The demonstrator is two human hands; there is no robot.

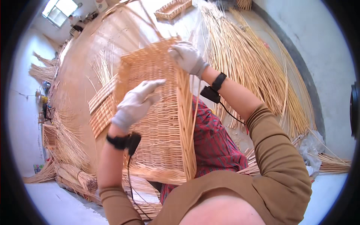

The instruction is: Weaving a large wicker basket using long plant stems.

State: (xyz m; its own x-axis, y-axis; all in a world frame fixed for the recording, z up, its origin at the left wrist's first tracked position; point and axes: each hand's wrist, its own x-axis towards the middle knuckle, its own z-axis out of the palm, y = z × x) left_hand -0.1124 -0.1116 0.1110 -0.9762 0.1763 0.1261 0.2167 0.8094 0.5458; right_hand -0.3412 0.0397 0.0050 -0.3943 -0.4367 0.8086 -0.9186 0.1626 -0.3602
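Clasping a wicker basket [159,131], right hand [185,57] at its rim; left hand [137,103] over it, grip spread

A wicker workshop, with heaped long canes [243,60] and a woven basket [161,129].

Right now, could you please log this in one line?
white-gloved right hand: at far right corner of tan rectangular wicker basket | white-gloved left hand: open over interior, contact unclear
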